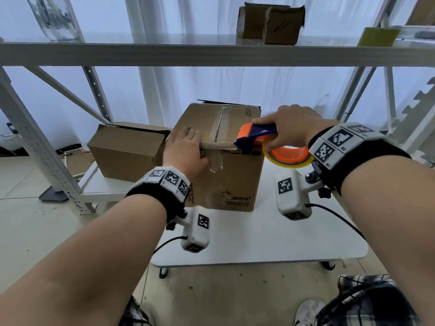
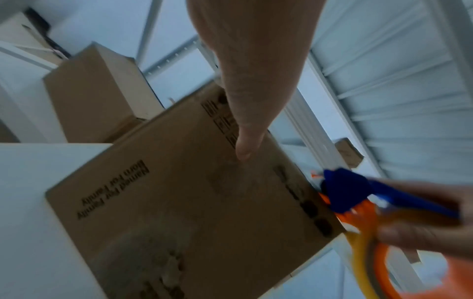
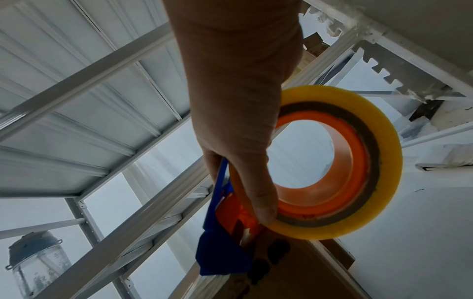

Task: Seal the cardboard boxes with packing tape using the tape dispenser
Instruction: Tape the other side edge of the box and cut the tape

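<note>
- Your left hand (image 1: 186, 149) lay flat, fingers straight, over the near top edge of the cardboard box (image 1: 226, 180) on the white table (image 1: 259, 243), likely steadying it.
- Your right hand (image 1: 289, 130) gripped the tape dispenser (image 1: 256, 136), its nose at that edge right of the taped seam, probably to lay another strip.
- The blade contact was blurred; a second box (image 1: 127, 154) beside it looked unsealed.
</note>
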Available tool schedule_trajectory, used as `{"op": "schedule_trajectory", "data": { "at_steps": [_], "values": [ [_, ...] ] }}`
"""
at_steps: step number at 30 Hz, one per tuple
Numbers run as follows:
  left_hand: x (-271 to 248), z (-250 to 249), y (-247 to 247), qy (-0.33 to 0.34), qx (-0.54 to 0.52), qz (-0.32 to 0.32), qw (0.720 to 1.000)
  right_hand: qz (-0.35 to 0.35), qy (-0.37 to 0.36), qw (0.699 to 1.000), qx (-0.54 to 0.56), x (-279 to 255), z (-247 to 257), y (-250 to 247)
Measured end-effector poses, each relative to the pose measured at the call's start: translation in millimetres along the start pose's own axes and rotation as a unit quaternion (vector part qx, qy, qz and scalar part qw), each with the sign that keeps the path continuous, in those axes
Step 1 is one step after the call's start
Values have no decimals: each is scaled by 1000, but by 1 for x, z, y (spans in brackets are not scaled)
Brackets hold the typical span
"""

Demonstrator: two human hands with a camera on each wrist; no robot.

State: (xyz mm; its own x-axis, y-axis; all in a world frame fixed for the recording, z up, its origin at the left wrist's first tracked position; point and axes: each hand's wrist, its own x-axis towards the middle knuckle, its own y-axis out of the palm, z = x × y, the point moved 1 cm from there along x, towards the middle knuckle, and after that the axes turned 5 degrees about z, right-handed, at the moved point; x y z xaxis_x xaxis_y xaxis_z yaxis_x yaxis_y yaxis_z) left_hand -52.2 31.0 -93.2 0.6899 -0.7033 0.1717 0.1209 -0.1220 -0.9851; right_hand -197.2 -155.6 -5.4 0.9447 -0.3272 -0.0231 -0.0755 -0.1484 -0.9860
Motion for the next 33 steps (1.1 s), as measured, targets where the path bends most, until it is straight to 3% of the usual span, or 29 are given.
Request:
{"op": "schedule_trajectory", "data": {
  "at_steps": [4, 8, 15, 22, 33],
  "values": [
    [4, -41, 2, 98, -46, -7, 994, -6, -1, 1000, 5, 1, -2, 2],
    [9, -51, 7, 138, -73, -28, 987, -11, -4, 1000, -2, 1, -3, 5],
    [7, -48, 12, 138, -93, -62, 984, -15, -26, 1000, 10, -4, -14, 8],
    [4, -52, 11, 118, -93, -69, 986, -18, 18, 999, 23, -23, -49, 15],
    [4, -59, 8, 118, -55, -24, 991, -31, 27, 999, 19, -27, -43, 20]
  ]
}}
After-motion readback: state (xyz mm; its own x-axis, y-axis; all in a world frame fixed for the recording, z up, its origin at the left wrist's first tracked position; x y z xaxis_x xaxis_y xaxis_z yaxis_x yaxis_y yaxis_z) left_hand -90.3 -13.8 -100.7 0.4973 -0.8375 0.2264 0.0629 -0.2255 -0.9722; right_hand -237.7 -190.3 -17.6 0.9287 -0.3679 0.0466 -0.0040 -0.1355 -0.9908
